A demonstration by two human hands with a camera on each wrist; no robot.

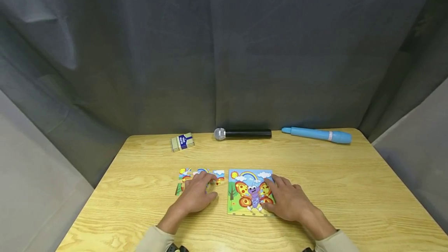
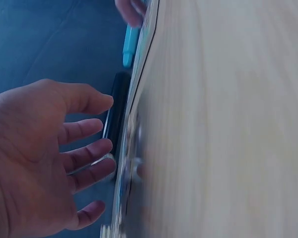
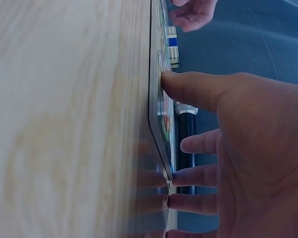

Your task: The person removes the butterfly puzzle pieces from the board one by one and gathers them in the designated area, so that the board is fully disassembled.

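A square butterfly picture puzzle (image 1: 245, 201) lies flat on the table. My right hand (image 1: 288, 201) rests at its right side; in the right wrist view the thumb (image 3: 188, 88) touches the picture, and the other fingers reach down by the edge, fairly straight. To the left lies a group of loose jigsaw pieces (image 1: 219, 173) with parts of a similar picture. Above them hovers my left hand (image 1: 196, 196), covering some of the pieces. Its fingers (image 2: 92, 151) are spread and loosely bent, holding nothing visible in the left wrist view.
Along the back of the wooden table (image 1: 147, 201) lie a bundle of thin sticks with a blue label (image 1: 182, 142), a black microphone (image 1: 246, 133) with a silver head, and a blue marker-shaped stick (image 1: 316, 134). A dark curtain (image 1: 245, 57) hangs directly behind the table.
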